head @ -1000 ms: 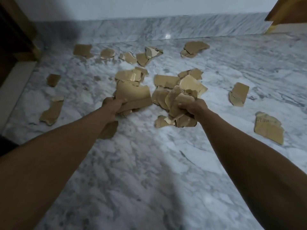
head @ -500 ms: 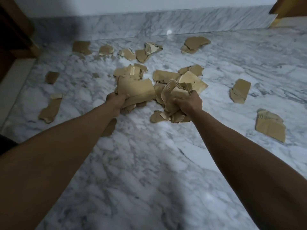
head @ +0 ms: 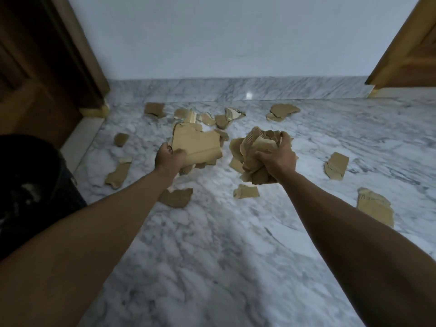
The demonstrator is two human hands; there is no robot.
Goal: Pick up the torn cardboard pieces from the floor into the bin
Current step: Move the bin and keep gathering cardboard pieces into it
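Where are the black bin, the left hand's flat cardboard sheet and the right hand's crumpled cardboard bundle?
black bin (head: 50, 159), head view, on its rim.
flat cardboard sheet (head: 195, 145), head view, on its face.
crumpled cardboard bundle (head: 258, 143), head view, on its top.

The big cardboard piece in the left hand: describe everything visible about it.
The big cardboard piece is a flat, roughly rectangular sheet of plain brown cardboard with ragged torn edges along its top and right side and a crease running near its lower edge. It is held up off the marble floor, tilted, its face toward the camera. The left hand grips its lower left corner, thumb on the front, fingers behind. Smaller scraps show beneath and behind it, seemingly held in the same grip.
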